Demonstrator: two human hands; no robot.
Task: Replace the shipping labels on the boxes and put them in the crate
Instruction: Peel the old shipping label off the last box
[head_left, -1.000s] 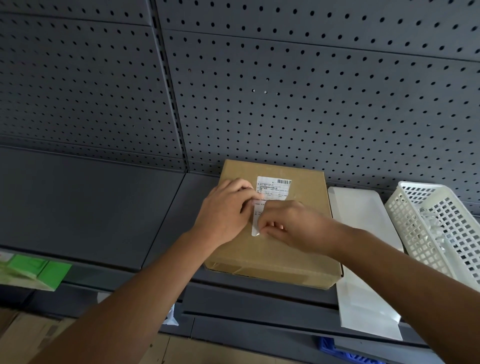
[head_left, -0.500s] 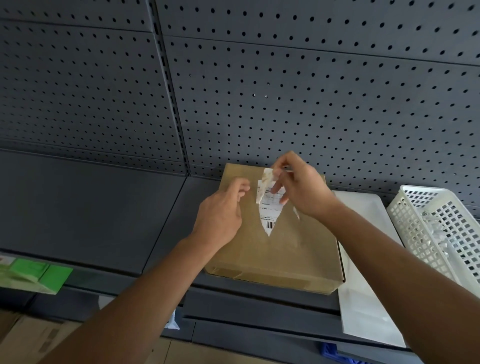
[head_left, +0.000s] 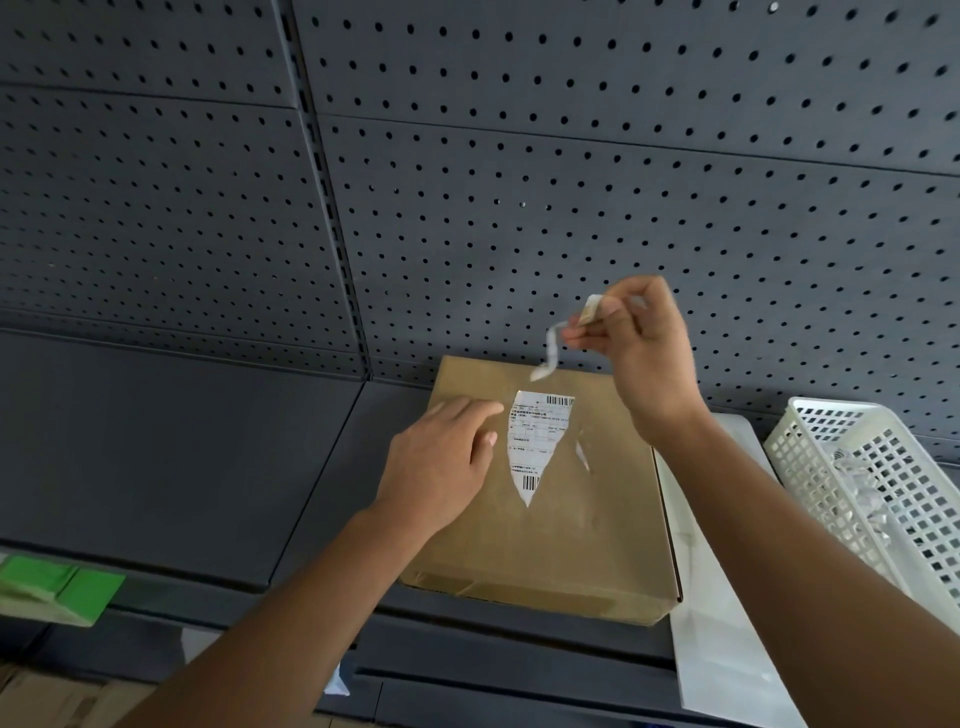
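Note:
A flat brown cardboard box (head_left: 561, 540) lies on the dark grey shelf (head_left: 171, 457). A torn white shipping label (head_left: 535, 441) with barcodes is stuck to its top, tapering to a point below. A small white scrap (head_left: 583, 456) clings to the box beside it. My left hand (head_left: 441, 467) rests flat on the box, fingers straight, just left of the label. My right hand (head_left: 639, 353) is raised above the box's far edge and pinches a torn curled strip of label (head_left: 558, 348) that dangles free.
A white perforated plastic crate (head_left: 878, 499) stands at the right with paper scraps inside. A white sheet (head_left: 727, 654) lies between box and crate. A pegboard wall (head_left: 519, 182) backs the shelf. A green-and-white item (head_left: 57, 587) sits at the left edge; cardboard boxes (head_left: 47, 696) sit below.
My right hand tore a strip off the label and lifted it up and to the right, away from the box. My left hand flattened onto the box beside the label.

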